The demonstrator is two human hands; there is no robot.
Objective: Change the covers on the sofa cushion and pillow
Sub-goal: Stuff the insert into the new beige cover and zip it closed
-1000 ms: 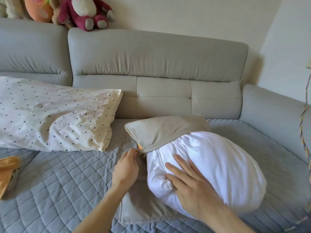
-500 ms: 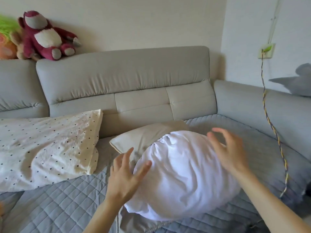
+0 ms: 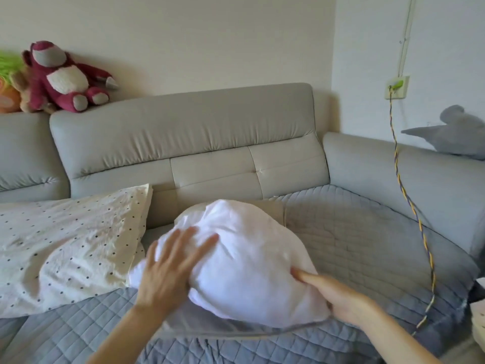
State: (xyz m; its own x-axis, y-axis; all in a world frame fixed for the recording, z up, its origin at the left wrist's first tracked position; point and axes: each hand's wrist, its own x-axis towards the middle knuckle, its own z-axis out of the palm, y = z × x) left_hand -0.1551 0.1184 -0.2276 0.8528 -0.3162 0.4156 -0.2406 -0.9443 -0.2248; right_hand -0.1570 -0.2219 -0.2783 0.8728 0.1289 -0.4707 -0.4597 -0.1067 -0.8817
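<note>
In the head view, your left hand (image 3: 168, 269) lay flat on the white insert (image 3: 249, 258) at centre frame. Your right hand (image 3: 349, 303) gripped its lower-right corner. It looked nearly free of the old cover (image 3: 236, 333), with no fresh one on yet. The dotted pillow (image 3: 65, 245) crowded its left, and open seat (image 3: 354, 232) lay to the right.

Grey sofa (image 3: 393, 177) with quilted seat cover (image 3: 354, 245).
A polka-dot pillow (image 3: 65, 245) lies at left, a white cushion (image 3: 249, 258) at centre; plush toys (image 3: 63, 77) top the backrest (image 3: 183, 122).
</note>
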